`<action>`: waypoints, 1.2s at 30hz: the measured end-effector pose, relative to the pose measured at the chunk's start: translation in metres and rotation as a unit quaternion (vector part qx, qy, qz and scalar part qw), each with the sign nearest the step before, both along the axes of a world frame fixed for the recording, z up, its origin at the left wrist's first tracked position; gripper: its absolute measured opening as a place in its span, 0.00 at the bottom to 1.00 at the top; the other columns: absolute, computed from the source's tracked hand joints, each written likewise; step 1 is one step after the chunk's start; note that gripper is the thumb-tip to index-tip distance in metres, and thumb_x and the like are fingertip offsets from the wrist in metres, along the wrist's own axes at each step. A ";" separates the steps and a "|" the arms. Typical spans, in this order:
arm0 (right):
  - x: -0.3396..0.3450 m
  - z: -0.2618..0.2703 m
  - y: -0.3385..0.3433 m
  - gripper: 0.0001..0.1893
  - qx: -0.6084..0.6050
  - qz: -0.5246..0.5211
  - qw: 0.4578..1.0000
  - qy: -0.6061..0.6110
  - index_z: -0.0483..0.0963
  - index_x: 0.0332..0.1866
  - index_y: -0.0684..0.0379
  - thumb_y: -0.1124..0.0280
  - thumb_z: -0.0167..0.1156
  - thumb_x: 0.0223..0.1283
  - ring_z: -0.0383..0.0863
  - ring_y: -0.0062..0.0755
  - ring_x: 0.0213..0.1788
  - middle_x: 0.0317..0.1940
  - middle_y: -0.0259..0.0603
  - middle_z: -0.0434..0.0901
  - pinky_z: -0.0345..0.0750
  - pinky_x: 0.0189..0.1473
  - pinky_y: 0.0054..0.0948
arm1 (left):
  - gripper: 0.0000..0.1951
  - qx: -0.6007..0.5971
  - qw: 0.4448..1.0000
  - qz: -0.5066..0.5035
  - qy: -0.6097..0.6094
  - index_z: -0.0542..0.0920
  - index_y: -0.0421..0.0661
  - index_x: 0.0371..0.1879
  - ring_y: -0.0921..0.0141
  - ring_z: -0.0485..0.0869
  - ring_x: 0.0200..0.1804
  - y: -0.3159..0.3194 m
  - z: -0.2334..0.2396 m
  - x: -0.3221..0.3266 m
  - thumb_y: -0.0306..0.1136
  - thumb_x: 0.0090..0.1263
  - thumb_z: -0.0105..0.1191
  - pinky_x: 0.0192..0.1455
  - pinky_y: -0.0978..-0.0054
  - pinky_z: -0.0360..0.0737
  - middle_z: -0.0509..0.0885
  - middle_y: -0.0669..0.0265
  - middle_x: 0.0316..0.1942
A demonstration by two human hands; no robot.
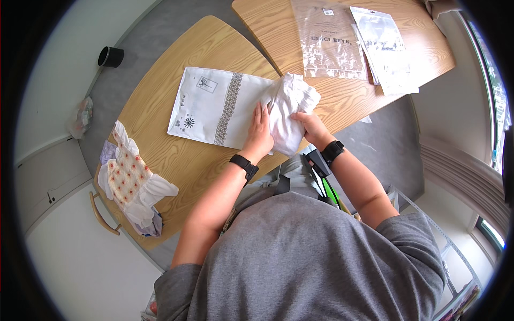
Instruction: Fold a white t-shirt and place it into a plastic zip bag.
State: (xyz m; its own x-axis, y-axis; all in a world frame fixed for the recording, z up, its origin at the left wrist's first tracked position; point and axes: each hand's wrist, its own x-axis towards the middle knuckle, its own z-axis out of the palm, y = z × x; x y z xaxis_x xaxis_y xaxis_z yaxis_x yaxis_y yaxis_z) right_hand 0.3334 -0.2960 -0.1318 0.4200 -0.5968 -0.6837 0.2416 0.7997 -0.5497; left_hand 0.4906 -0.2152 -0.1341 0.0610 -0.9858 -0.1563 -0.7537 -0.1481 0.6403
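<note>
A white packaging bag (204, 108) printed with flowers and a patterned band lies flat on the wooden table (168, 168). At its right end is a folded, wrinkled white garment (289, 120); whether part of it is inside the bag cannot be made out. My left hand (259, 132) lies along the seam between bag and garment, fingers straight and together, thumb largely hidden. My right hand (313, 126) grips the garment's right side, thumb on top and the other fingers out of sight.
Clear plastic packaging (329, 56) and several white bags (385, 48) lie on a second wooden table (265, 24). Dotted clothing (128, 176) is piled at the near table's left end, by a wooden chair (98, 214). A black bin (111, 57) stands near the wall.
</note>
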 end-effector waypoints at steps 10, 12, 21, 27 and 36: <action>-0.027 -0.002 -0.006 0.28 0.069 0.106 0.988 -0.087 0.66 0.58 0.65 0.81 0.60 0.47 0.77 0.37 0.51 0.51 0.43 0.76 0.72 0.59 0.35 | 0.20 -0.010 0.990 -0.005 -0.140 0.68 0.36 0.56 0.55 0.76 0.46 -0.022 0.011 0.012 0.23 0.64 0.42 0.48 0.62 0.76 0.74 0.53 0.47; -0.026 -0.002 -0.007 0.29 0.035 0.162 0.985 -0.053 0.65 0.59 0.64 0.82 0.60 0.46 0.76 0.36 0.52 0.52 0.42 0.76 0.71 0.59 0.34 | 0.20 0.000 0.995 -0.005 -0.097 0.66 0.35 0.58 0.54 0.76 0.46 -0.024 0.007 0.015 0.23 0.65 0.40 0.48 0.62 0.76 0.75 0.52 0.46; -0.033 0.007 -0.007 0.27 0.072 0.119 0.982 -0.127 0.67 0.57 0.67 0.82 0.59 0.46 0.76 0.37 0.52 0.49 0.44 0.77 0.71 0.59 0.34 | 0.24 0.122 0.988 0.094 -0.009 0.65 0.42 0.61 0.50 0.74 0.52 -0.017 -0.015 0.020 0.41 0.69 0.43 0.54 0.56 0.72 0.74 0.47 0.50; -0.004 -0.008 0.001 0.28 0.020 0.154 0.981 -0.113 0.65 0.59 0.66 0.81 0.59 0.47 0.76 0.38 0.52 0.51 0.44 0.76 0.71 0.59 0.35 | 0.24 0.161 0.986 0.018 0.032 0.69 0.46 0.57 0.52 0.74 0.53 -0.015 -0.028 0.030 0.47 0.67 0.44 0.54 0.56 0.73 0.76 0.50 0.52; 0.003 -0.041 -0.008 0.25 0.000 0.218 0.975 -0.033 0.70 0.55 0.64 0.78 0.61 0.46 0.78 0.33 0.48 0.46 0.41 0.79 0.73 0.54 0.31 | 0.27 -0.022 0.999 0.029 -0.009 0.64 0.40 0.62 0.55 0.73 0.57 -0.008 -0.004 0.042 0.21 0.60 0.44 0.54 0.61 0.74 0.62 0.58 0.67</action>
